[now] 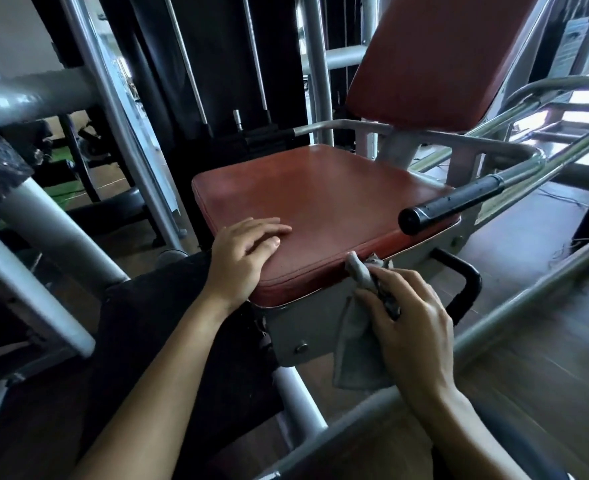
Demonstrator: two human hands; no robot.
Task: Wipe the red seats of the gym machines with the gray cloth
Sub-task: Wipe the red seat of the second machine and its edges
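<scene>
The red seat (324,202) of a gym machine fills the middle of the view, with its red backrest (438,53) tilted up behind it. My left hand (244,258) rests flat on the seat's near left corner, fingers straight. My right hand (407,327) grips the gray cloth (355,344) at the seat's front edge. The cloth's top is bunched against the red edge and the rest hangs down over the gray metal seat bracket (300,327).
A black-gripped handle bar (452,202) juts over the seat's right side. A black U-shaped handle (466,285) sticks out below it. Gray frame tubes (44,237) cross at left and in the foreground. The black weight stack (217,64) stands behind. Wooden floor (545,358) lies at right.
</scene>
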